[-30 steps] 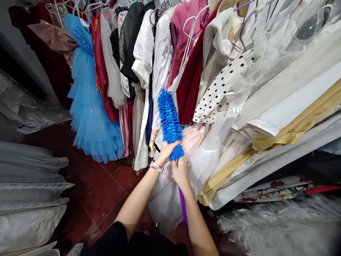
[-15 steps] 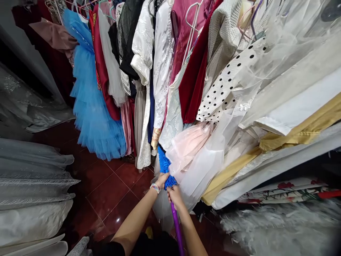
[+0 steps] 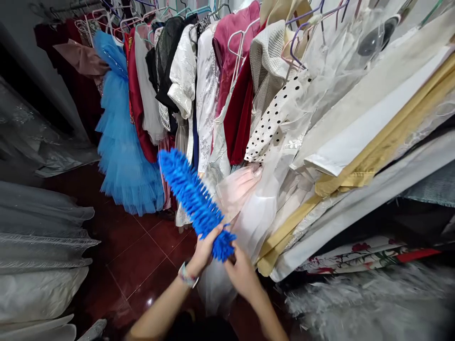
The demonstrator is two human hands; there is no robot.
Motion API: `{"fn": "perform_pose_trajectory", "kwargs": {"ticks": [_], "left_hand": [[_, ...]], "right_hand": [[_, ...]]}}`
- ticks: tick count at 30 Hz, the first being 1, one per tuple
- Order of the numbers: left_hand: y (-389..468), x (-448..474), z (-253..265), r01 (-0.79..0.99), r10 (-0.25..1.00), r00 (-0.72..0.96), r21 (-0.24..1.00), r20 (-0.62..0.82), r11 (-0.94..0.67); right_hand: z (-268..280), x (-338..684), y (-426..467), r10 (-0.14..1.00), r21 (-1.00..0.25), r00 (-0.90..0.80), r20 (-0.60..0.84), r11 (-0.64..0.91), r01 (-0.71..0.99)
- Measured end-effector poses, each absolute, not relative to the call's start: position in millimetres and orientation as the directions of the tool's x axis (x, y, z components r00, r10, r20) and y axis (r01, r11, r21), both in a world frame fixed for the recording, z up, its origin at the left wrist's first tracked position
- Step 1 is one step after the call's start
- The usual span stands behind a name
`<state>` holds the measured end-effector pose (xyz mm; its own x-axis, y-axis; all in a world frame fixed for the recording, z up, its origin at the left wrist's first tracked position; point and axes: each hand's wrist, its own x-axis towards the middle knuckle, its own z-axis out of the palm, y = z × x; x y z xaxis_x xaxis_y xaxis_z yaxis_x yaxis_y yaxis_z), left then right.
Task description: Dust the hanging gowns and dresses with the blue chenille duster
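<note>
A fluffy blue duster [image 3: 190,192] points up and to the left in front of the hanging clothes, its strands slightly blurred. My left hand [image 3: 204,251], with a bracelet at the wrist, is closed around the lower part of the blue head. Just to the right, my right hand [image 3: 243,274] is closed at the duster's base, where the handle is hidden from view. Behind the duster hang a white brocade gown [image 3: 206,99] and a pale pink tulle skirt [image 3: 238,189].
A rack of dresses runs across the back, with a ruffled blue gown [image 3: 128,156] on the left and a polka-dot garment [image 3: 272,123] on the right. Grey-white skirts [image 3: 42,241] line the left side. Red tiles [image 3: 142,255] cover the floor.
The duster has come out from among the garments and swung up and left, showing its whole blue head. The purple handle has gone out of sight. Both hands keep their hold.
</note>
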<state>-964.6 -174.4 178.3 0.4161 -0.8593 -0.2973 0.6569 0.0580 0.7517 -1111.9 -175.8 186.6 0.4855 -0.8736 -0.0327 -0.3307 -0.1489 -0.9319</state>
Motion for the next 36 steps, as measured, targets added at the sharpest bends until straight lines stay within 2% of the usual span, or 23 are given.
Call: {"fn": "perform_pose_trajectory", "kwargs": {"ticks": [2, 5, 8, 10, 14, 20, 25, 30, 36], "left_hand": [[-210, -973, 239, 0.592, -0.938, 0.331, 0.796, -0.100, 0.124], [-270, -993, 312, 0.592, -0.964, 0.237, 0.768, 0.124, 0.244], [-313, -1019, 346, 0.637, -0.963, 0.192, 0.722, 0.190, 0.270], [-325, -1036, 344, 0.663, -0.967, 0.172, 0.704, 0.186, 0.254], [-312, -1056, 296, 0.675, -0.975, 0.197, 0.707, 0.103, 0.211], [-264, -1063, 188, 0.695, -0.939, 0.296, 0.714, -0.178, 0.084], [-249, -1071, 105, 0.765, -0.892, 0.228, 0.639, -0.390, -0.084], [-237, -1088, 46, 0.752, -0.852, 0.299, 0.655, -0.429, -0.066], [-218, -1106, 8, 0.748, -0.824, 0.279, 0.650, -0.493, -0.136]], "right_hand": [[231, -1124, -205, -0.892, -0.896, 0.432, 0.133, -0.295, -0.333], [285, -1142, -248, -0.880, -0.800, 0.309, 0.360, -0.462, -0.384], [312, -1161, -280, -0.843, -0.699, 0.227, 0.489, -0.534, -0.476], [308, -1173, -291, -0.845, -0.678, 0.213, 0.490, -0.523, -0.517], [257, -1192, -286, -0.898, -0.759, 0.264, 0.353, -0.439, -0.480], [156, -1202, -247, -0.923, -0.857, 0.362, 0.128, -0.287, -0.428], [89, -1209, -228, -0.918, -0.883, 0.395, -0.030, -0.161, -0.441], [33, -1219, -214, -0.925, -0.871, 0.371, -0.079, -0.117, -0.477], [-14, -1234, -196, -0.926, -0.870, 0.363, -0.106, -0.090, -0.484]]}}
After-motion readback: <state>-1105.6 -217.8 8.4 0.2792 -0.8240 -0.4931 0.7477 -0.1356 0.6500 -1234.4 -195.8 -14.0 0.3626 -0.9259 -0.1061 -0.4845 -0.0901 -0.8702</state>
